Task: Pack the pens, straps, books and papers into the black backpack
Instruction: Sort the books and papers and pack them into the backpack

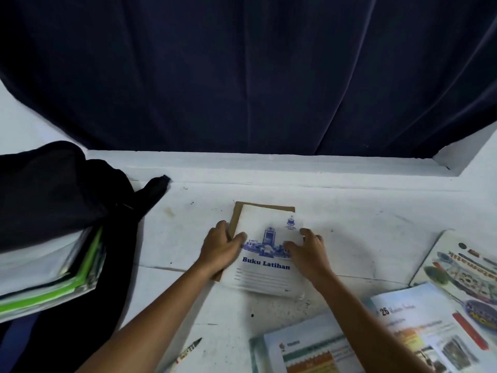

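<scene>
Here, a dark curtain (247, 71) hangs behind a white table (349, 222), well beyond the exercise book (265, 262) at the table's centre. Left of the book, the black backpack (51, 195) lies slumped, with a stack of papers (51, 278) and green folders jutting from under its flap. Right of the book and nearer the camera, open textbooks (403, 327) spread across the table's corner. The book, titled "Buku Latihan", lies atop a brown book (236, 214) whose edges show along its left and far sides. The left hand (223, 247) grips both books' left edge, thumb on the cover; the right hand (306, 250) curls over the right edge. A pencil (188, 352) lies near the left forearm, below the book.
</scene>
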Motion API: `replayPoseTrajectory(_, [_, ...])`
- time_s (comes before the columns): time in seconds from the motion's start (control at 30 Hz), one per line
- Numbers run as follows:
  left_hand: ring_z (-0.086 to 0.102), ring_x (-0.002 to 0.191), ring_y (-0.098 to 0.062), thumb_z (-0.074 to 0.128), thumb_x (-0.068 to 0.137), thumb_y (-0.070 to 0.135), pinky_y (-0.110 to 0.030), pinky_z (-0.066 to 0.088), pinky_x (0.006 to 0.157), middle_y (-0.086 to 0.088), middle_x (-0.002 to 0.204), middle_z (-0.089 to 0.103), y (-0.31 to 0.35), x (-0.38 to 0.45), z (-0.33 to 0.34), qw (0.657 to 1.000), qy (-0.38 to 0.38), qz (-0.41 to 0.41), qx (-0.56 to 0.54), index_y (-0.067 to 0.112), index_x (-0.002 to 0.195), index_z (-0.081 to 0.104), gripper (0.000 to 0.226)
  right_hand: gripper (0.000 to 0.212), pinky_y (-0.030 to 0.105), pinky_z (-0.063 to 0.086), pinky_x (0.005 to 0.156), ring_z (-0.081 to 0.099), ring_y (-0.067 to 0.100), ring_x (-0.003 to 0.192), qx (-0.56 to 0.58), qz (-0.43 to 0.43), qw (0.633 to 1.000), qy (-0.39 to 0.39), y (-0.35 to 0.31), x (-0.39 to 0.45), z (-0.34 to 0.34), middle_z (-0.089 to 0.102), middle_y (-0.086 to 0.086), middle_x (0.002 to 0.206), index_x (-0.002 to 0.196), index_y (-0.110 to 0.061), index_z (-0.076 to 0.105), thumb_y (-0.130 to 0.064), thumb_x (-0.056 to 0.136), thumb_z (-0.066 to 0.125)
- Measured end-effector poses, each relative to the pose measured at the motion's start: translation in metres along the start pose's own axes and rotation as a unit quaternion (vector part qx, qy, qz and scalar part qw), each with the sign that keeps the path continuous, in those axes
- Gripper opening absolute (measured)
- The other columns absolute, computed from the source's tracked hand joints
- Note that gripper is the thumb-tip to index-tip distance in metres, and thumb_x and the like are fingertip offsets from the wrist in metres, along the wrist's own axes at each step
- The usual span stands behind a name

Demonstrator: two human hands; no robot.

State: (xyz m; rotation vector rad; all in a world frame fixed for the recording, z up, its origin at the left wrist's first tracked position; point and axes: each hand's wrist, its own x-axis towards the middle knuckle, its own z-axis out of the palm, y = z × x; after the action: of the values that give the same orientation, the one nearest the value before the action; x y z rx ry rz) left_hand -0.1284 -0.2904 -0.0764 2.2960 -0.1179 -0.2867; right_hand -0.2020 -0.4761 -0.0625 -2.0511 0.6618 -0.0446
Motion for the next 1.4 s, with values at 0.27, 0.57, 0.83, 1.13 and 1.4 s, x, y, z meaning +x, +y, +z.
replayPoseTrajectory(0.27, [0.069, 0.093, -0.029, 0.081, 0.075, 0.03, -0.038, 0.057, 0.079, -0.014, 0.104, 0.071, 0.006, 0.028, -0.012, 0.963, -0.071, -0.13, -0.227, 0.002, 0.104, 0.062, 0.044, 0.044, 0.018, 0.045, 0.051, 0.065, 0.023, 0.089, 0.106, 0.019, 0.994, 0.027, 0.009, 0.007, 0.017, 0.069, 0.012, 0.114, 0.124, -0.008, 0.058, -0.001, 0.082, 0.063])
replayPoseTrajectory(0.57, [0.071, 0.084, -0.025, 0.082, 0.06, -0.003, -0.038, 0.06, 0.077, -0.006, 0.09, 0.076, 0.029, -0.006, -0.048, 0.876, -0.048, 0.078, -0.474, 0.007, 0.099, 0.064, 0.044, 0.051, 0.037, 0.058, 0.077, 0.069, 0.032, 0.102, 0.367, -0.124, 0.908, -0.156, -0.015, 0.009, -0.017, 0.071, 0.013, 0.113, 0.124, -0.002, 0.054, -0.008, 0.076, 0.072])
replayPoseTrajectory(0.83, [0.071, 0.094, -0.025, 0.084, 0.045, 0.021, -0.029, 0.057, 0.073, -0.007, 0.096, 0.076, 0.018, -0.013, -0.065, 0.874, -0.053, 0.129, -0.466, 0.006, 0.104, 0.064, 0.065, 0.048, 0.046, 0.059, 0.078, 0.07, 0.035, 0.09, 0.298, -0.213, 0.918, -0.151, -0.027, 0.003, -0.011, 0.073, 0.016, 0.098, 0.106, -0.001, 0.065, -0.018, 0.065, 0.085])
replayPoseTrajectory(1.13, [0.073, 0.087, -0.02, 0.086, 0.065, 0.012, -0.029, 0.058, 0.071, -0.003, 0.09, 0.077, 0.019, -0.022, -0.036, 0.922, -0.032, 0.088, -0.375, 0.011, 0.099, 0.068, 0.038, 0.066, 0.041, 0.058, 0.075, 0.07, 0.034, 0.096, 0.337, -0.19, 0.912, -0.134, -0.024, 0.004, 0.001, 0.071, 0.018, 0.108, 0.119, -0.001, 0.058, -0.029, 0.064, 0.083])
replayPoseTrajectory(1.4, [0.069, 0.099, -0.011, 0.078, 0.081, 0.018, -0.025, 0.056, 0.082, 0.002, 0.108, 0.072, -0.007, -0.019, -0.044, 0.946, -0.01, 0.125, -0.298, 0.02, 0.115, 0.06, 0.038, 0.028, 0.047, 0.06, 0.075, 0.072, 0.035, 0.09, 0.351, -0.127, 0.925, -0.079, -0.036, -0.013, 0.017, 0.075, 0.012, 0.099, 0.11, -0.007, 0.068, -0.013, 0.083, 0.072])
